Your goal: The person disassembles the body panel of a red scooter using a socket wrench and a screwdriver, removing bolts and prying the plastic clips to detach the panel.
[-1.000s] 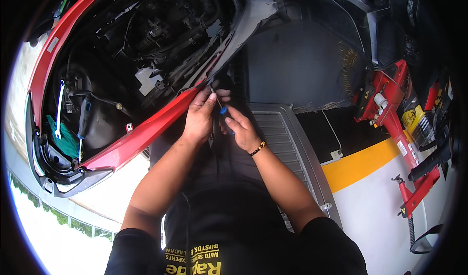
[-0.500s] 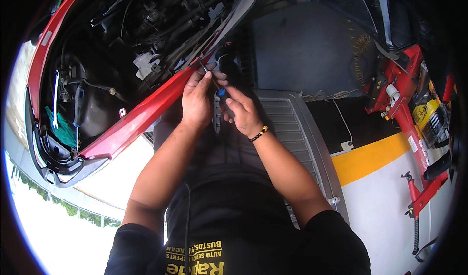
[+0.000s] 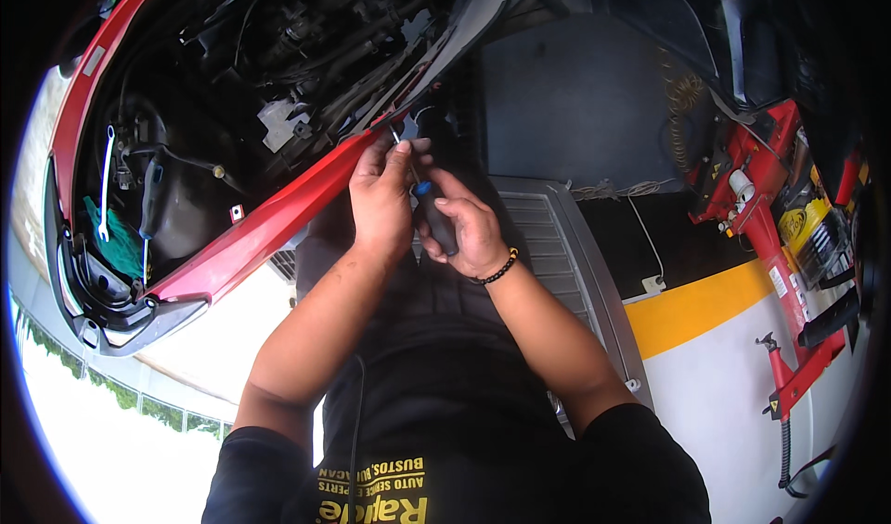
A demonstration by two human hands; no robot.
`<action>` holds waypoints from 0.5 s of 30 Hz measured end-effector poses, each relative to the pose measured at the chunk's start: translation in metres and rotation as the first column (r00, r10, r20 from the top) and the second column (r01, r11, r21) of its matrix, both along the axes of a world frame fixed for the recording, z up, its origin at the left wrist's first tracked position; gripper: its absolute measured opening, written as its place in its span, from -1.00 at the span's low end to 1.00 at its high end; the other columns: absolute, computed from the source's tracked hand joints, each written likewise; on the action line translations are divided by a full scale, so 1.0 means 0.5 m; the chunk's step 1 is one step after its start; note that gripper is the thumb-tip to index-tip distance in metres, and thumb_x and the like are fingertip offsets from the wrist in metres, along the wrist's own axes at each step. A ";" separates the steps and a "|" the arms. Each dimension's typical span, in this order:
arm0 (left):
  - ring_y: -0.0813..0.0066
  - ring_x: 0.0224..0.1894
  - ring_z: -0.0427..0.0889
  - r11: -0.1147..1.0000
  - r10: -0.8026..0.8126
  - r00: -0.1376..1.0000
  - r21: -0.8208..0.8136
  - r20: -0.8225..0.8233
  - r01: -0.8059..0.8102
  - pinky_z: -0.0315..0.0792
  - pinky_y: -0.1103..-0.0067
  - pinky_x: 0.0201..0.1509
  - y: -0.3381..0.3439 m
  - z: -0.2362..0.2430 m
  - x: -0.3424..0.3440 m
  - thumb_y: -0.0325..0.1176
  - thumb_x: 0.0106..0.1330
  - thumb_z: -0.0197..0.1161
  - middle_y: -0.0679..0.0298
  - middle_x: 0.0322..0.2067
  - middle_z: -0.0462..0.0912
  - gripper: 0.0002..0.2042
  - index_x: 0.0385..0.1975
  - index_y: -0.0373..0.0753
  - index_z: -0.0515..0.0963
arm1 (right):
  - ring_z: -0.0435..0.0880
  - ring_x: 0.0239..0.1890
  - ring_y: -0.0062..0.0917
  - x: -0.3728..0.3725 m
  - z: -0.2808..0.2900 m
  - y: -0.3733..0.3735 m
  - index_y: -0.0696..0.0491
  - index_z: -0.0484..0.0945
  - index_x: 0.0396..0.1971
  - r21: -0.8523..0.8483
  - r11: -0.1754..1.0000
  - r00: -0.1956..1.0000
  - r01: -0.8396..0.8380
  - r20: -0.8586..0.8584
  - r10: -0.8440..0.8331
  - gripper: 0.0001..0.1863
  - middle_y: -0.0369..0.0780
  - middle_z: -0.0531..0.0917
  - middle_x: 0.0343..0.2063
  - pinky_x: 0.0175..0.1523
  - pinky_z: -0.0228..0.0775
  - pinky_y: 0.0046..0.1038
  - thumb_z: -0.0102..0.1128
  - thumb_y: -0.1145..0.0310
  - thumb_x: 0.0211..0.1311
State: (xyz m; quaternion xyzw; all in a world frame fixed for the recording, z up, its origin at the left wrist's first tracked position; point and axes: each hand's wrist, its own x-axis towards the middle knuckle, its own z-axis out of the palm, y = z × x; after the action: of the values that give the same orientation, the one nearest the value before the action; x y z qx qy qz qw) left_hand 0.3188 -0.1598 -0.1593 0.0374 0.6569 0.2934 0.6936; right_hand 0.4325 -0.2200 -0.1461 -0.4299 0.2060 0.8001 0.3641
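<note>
My left hand has its fingers pinched round the metal shaft of a screwdriver, just below the edge of the red body panel. My right hand holds the screwdriver's dark handle with blue top, fingers curled round it and thumb on its side. The shaft points up toward the panel's inner edge beside a grey-black strip; its tip is too small to make out among my fingertips and the panel.
An open engine bay fills the upper left, with a wrench, another screwdriver and a green cloth at its front corner. Red workshop equipment and a coiled hose stand at right, near a grey grated panel.
The view has shifted slightly between frames. My right hand has turned on the screwdriver handle, which shows more plainly now. Both hands remain on the tool by the panel edge.
</note>
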 end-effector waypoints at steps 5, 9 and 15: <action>0.63 -0.37 0.51 0.967 -0.242 0.937 -0.140 -0.252 0.212 0.40 0.67 -0.23 0.025 0.027 0.005 -0.36 0.28 0.34 0.29 -0.40 0.65 -0.76 -0.19 -0.40 0.58 | 0.57 -0.59 -0.44 -0.019 -0.012 -0.025 0.12 0.34 0.25 0.124 0.936 0.859 -0.330 0.450 0.243 -0.53 -0.12 0.59 -0.47 -0.49 0.41 -0.49 -0.09 0.44 0.34; 0.65 -0.43 0.45 0.987 -0.126 0.970 -0.126 -0.207 0.102 0.37 0.67 -0.29 0.009 0.008 -0.006 -0.32 0.26 0.37 0.34 -0.50 0.59 -0.78 -0.33 -0.38 0.58 | 0.69 -0.29 -0.25 -0.058 0.015 -0.014 0.19 0.35 0.23 0.146 0.689 0.225 -0.710 0.974 0.026 -0.54 0.01 0.65 -0.28 -0.20 0.54 -0.38 0.06 0.48 0.33; 0.65 -0.40 0.50 0.990 -0.108 0.980 -0.106 -0.168 0.091 0.40 0.68 -0.25 0.005 0.003 -0.005 -0.29 0.33 0.29 0.32 -0.48 0.61 -0.78 -0.33 -0.37 0.58 | 0.39 -0.72 -0.64 -0.006 0.018 -0.063 0.07 0.47 -0.01 -0.136 0.963 0.856 0.234 -0.441 -0.270 -0.55 -0.21 0.53 -0.58 -0.60 0.22 -0.69 -0.07 -0.03 0.45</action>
State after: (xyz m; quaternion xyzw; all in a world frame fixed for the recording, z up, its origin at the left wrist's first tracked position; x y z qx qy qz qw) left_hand 0.3161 -0.1570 -0.1579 0.0617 0.7255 0.2213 0.6487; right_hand 0.4294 -0.2515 -0.1369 -0.2130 0.3708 0.8152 0.3905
